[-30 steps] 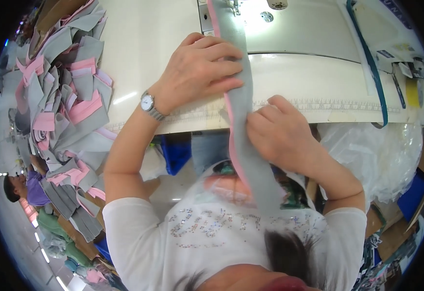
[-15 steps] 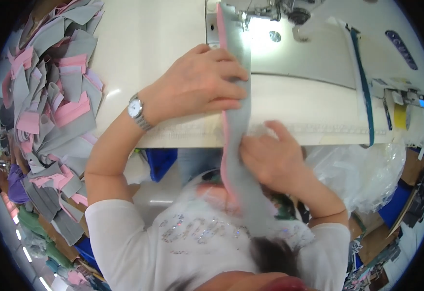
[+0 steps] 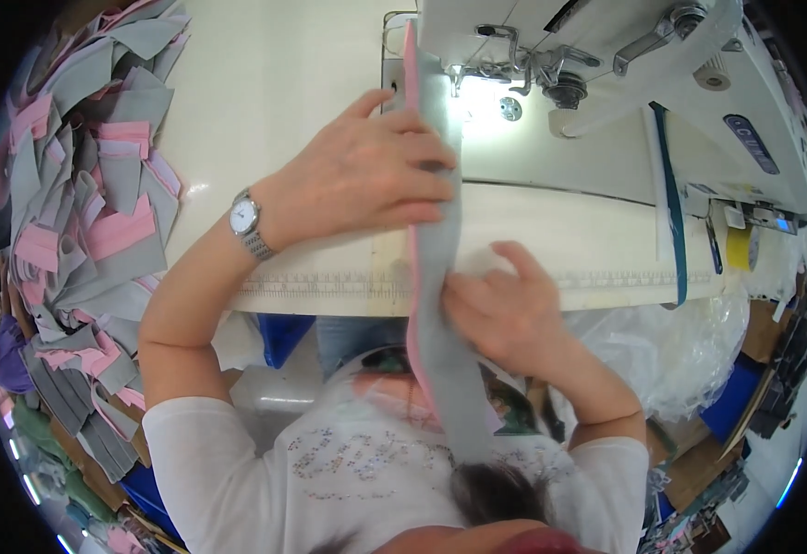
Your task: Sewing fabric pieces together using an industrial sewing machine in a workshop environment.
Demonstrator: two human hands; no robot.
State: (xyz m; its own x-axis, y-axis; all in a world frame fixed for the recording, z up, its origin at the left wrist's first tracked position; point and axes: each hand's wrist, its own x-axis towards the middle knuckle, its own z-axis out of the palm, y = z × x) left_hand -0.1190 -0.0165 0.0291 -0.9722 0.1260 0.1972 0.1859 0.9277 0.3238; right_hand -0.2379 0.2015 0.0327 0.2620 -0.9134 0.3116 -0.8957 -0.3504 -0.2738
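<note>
A long grey strip with a pink edge point(image 3: 436, 249) runs from the sewing machine's needle area point(image 3: 457, 78) down past the table edge toward my chest. My left hand point(image 3: 366, 175), a watch at its wrist, lies across the strip below the needle, fingers spread on it. My right hand point(image 3: 496, 314) is nearer the table edge, closed on the strip's right side, with the index finger partly raised. The white table point(image 3: 265, 138) has a printed ruler point(image 3: 311, 286) along its front.
A heap of grey and pink cut pieces point(image 3: 89, 185) covers the left end. At right are a teal band point(image 3: 671, 203), a slim tool point(image 3: 715, 245) and a yellow roll point(image 3: 741, 249). Clear plastic point(image 3: 662, 351) and blue containers point(image 3: 283, 337) are below the table.
The view has shifted, bringing more of the machine into the picture. My left hand has moved slightly forward along the table toward the needle. The purple-clad person at left is now mostly out of sight.
</note>
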